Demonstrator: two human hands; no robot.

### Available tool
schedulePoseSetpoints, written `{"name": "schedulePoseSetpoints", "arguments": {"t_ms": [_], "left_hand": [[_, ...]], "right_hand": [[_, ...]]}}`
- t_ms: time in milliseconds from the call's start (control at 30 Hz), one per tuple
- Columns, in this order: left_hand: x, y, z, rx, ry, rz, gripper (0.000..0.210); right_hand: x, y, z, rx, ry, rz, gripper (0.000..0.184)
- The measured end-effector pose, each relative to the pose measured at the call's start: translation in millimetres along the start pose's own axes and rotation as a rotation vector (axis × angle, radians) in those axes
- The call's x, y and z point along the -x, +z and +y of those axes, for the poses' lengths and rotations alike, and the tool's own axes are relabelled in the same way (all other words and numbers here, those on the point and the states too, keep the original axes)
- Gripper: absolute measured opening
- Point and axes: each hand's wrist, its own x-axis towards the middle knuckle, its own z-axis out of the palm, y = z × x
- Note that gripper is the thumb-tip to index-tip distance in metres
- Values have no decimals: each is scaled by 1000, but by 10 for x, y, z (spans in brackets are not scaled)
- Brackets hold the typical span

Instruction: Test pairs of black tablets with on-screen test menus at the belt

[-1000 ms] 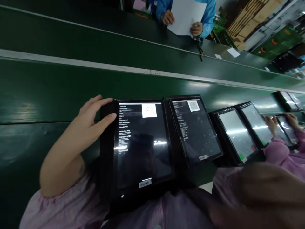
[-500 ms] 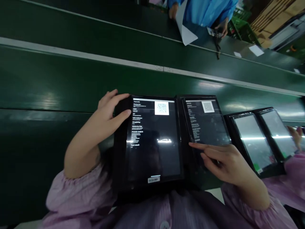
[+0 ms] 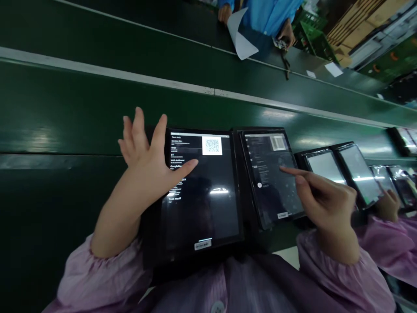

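Observation:
My left hand is open, its fingers spread over the upper left edge of a black tablet. The thumb reaches across the lit screen, where lines of white text and a square code show. Whether the thumb touches the glass I cannot tell. To the right lies a second tablet, slightly tilted, with dimmer text and a code blurred on its screen. My right hand holds nothing; its index finger points at the middle of that screen and the other fingers curl in. A small barcode label sits at each tablet's lower edge.
More tablets stand in a row to the right, where a co-worker's hand in a pink sleeve reaches in. Across the green bench, a person in blue holds a white sheet. Green crates stand beyond.
My left hand has lifted its fingers off the frame and spread them, thumb now over the screen. My right index finger has moved up onto the second screen, whose display has changed.

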Motion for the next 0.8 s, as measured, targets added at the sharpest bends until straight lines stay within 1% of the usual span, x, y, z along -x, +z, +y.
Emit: {"name": "schedulePoseSetpoints", "arguments": {"t_ms": [33,100,200,300,367,467,533,667,733,800], "left_hand": [[13,9,-5,32,25,-1,124],[14,-4,-47,74,28,-13,120],[-27,-74,-125,112,-25,-40,107],[-71,-142,-163,166,-99,-54,95],[-91,-160,-172,189,-107,-57,92],[-113,-142,-195,236,-53,-77,89],[-127,-114,-221,276,-26,-72,83],[-160,-56,-247,343,-35,-8,63],[-178,-35,-229,355,-27,27,60],[-192,-23,-200,333,-28,39,62]], "right_hand": [[-49,35,5,2,17,-17,35],[-165,110,34,-3,28,-59,34],[-330,212,94,-9,21,-117,34],[-434,288,135,-10,19,-132,37],[-467,321,150,-17,15,-137,39],[-468,327,161,-35,-3,-148,42],[-439,299,165,-39,14,-122,42],[-344,224,179,-36,91,-37,34],[-302,207,186,-59,101,-32,34],[-273,203,184,-86,105,-36,37]]}}
